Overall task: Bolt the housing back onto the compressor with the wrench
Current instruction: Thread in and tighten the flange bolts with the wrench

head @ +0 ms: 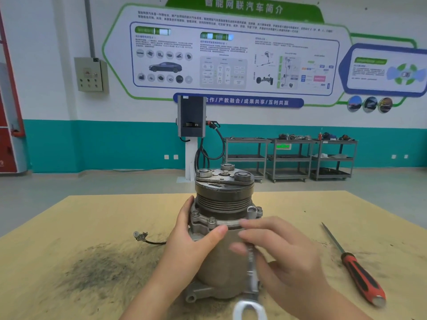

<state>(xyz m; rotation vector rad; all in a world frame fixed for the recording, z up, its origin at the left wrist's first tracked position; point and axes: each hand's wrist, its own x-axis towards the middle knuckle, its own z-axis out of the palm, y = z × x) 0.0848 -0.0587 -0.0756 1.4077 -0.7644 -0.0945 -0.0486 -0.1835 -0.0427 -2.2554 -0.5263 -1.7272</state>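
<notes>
From the head camera, a grey compressor (221, 257) stands upright at the middle of a tan worktop (69, 227), its black grooved pulley (224, 192) on top. The bolted housing (208, 221), a flanged metal collar studded with bolt heads, sits just below the pulley. The left hand (191, 236) wraps the compressor's left side, fingers curled behind the flange and thumb pressed across its front. The right hand (284, 257), blurred, has fingers and thumb closed on the shaft of a silver wrench (250, 266) that runs down in front of the compressor body; its ring end shows at the bottom edge of the picture. A short black cable with a connector (141, 235) trails from the compressor to the left. A red-and-black screwdriver (355, 269) lies well apart to the right. A dark smudge (97, 271) stains the worktop at the left. Grey shelving carts (288, 158) line the teal-and-white wall (115, 146) behind.
</notes>
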